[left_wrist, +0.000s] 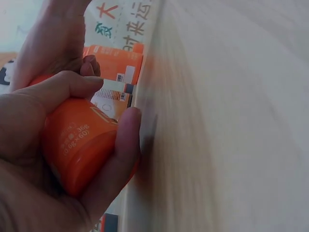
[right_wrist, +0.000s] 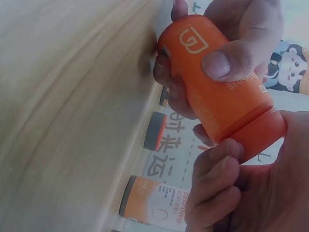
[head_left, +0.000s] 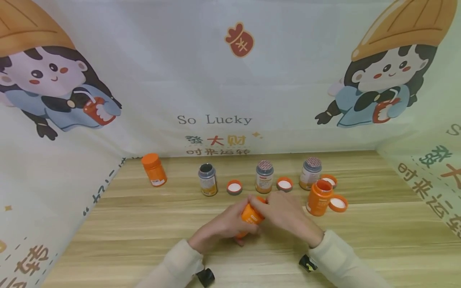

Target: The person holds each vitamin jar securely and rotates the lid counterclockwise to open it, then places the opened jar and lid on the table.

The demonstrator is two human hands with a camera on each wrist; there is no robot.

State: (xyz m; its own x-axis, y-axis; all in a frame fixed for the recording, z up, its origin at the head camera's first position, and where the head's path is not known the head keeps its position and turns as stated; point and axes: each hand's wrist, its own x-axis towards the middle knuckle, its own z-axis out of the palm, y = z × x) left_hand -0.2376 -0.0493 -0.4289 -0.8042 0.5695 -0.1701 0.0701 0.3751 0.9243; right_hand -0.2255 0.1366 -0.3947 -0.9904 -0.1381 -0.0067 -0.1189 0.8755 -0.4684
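The held bottle looks smooth plastic, the tabletop wooden, the sleeves cloth.

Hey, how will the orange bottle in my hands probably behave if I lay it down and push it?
The orange bottle may well roll, given its round body. It's probably stiff: no dent shows under the fingers. Its smooth-looking surface could feel slightly slippery.

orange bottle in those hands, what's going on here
A person is handling an orange bottle: the left hand grips its body, and the right hand holds its cap, which sits on the bottle. Farther back, three grey bottles and an uncapped orange bottle stand without caps, with four loose caps lying among them. A capped orange bottle stands at the far left.
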